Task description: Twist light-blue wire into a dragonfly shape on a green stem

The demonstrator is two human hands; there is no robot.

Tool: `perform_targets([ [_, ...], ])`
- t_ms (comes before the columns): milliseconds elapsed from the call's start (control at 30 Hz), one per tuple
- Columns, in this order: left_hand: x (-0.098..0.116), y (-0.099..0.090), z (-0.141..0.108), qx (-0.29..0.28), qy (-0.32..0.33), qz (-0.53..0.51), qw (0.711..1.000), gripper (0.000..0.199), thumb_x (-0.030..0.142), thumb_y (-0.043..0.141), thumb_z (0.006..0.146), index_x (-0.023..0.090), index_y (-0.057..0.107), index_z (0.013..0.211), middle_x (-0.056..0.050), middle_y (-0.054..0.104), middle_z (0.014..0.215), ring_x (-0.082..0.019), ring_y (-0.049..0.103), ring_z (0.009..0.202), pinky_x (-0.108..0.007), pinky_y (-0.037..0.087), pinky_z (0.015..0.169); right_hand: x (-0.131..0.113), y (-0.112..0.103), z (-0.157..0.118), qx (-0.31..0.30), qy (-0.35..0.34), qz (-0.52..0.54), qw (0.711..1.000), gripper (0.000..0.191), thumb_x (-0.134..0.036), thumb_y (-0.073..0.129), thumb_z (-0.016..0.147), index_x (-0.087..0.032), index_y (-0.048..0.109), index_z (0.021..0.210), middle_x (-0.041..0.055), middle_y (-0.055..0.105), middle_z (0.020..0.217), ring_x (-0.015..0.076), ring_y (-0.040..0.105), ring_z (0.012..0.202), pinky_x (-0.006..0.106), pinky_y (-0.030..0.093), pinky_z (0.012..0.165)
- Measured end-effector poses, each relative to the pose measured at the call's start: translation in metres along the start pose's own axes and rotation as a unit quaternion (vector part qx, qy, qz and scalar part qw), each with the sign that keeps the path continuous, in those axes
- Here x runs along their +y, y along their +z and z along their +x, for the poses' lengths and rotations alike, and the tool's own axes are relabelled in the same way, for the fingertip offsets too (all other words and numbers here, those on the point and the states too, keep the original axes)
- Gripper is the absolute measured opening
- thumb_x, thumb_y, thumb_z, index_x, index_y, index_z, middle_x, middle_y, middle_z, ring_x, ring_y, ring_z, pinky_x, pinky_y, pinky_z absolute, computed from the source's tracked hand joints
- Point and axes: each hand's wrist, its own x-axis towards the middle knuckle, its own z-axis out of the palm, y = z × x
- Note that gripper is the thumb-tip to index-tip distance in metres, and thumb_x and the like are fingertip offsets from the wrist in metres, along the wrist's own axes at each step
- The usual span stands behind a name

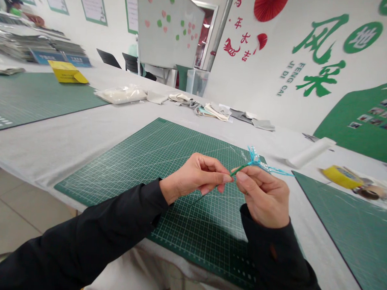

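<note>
Both hands meet above a green cutting mat point(131, 159) on the table. My left hand point(198, 174) pinches a thin green stem point(239, 169) between thumb and fingers. Close beside it, my right hand point(266, 191) is closed on the same stem, just below its top. From that end spreads a light blue sprig point(254, 158) with small clear or white bead-like bits; some blue strands reach out to the right over my right hand. A thin dark length of the stem hangs down past my left fingers towards the mat.
More cutting mats lie at left point(32, 95) and right point(347, 220). A plastic bag point(121, 94), a yellow packet point(66, 72) and fabric pieces point(214, 111) are further back. At right are a white roll point(311, 152) and yellow tape roll point(342, 177). A person point(13, 4) is far left.
</note>
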Motion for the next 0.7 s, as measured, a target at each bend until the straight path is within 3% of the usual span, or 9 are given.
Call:
perform_targets([
  [267, 0.0057, -0.0057, -0.0008, -0.085, -0.097, -0.067, 0.989, 0.023, 0.031, 0.07, 0.072, 0.008, 0.066, 0.076, -0.003, 0.066, 0.06, -0.001, 0.042, 0.031, -0.014, 0.023, 0.028, -0.0042, 0.0013, 0.0, -0.041, -0.019, 0.007, 0.999, 0.006, -0.024, 0.07, 0.075, -0.019, 0.072, 0.076, -0.003, 0.054, 0.046, 0.0072, 0.041, 0.04, 0.023, 0.035, 0.04],
  [400, 0.0057, -0.0075, -0.0013, -0.129, -0.108, -0.089, 0.982, 0.023, 0.03, 0.067, 0.075, 0.007, 0.067, 0.08, -0.005, 0.067, 0.064, -0.002, 0.045, 0.031, -0.015, 0.017, 0.027, -0.007, 0.0024, -0.0011, -0.09, 0.008, 0.048, 0.995, 0.008, -0.024, 0.068, 0.076, -0.018, 0.072, 0.074, 0.0017, 0.064, 0.058, 0.012, 0.055, 0.047, 0.027, 0.047, 0.045],
  [567, 0.0057, -0.0075, -0.0028, -0.132, -0.124, -0.085, 0.98, 0.021, 0.028, 0.066, 0.076, 0.008, 0.068, 0.082, -0.002, 0.063, 0.059, -0.001, 0.043, 0.032, -0.013, 0.02, 0.029, -0.0032, 0.0007, -0.002, -0.073, -0.002, 0.04, 0.997, 0.008, -0.026, 0.07, 0.075, -0.02, 0.072, 0.08, 0.0015, 0.066, 0.058, 0.0125, 0.057, 0.048, 0.027, 0.047, 0.046],
  [700, 0.0065, -0.0062, -0.004, -0.116, -0.119, -0.067, 0.984, 0.019, 0.028, 0.068, 0.075, 0.009, 0.068, 0.079, -0.001, 0.062, 0.058, -0.001, 0.042, 0.033, -0.013, 0.022, 0.03, -0.0044, 0.0004, -0.0014, -0.104, 0.006, 0.059, 0.993, 0.008, -0.027, 0.069, 0.075, -0.019, 0.071, 0.075, 0.0032, 0.067, 0.063, 0.0131, 0.059, 0.049, 0.027, 0.047, 0.045],
])
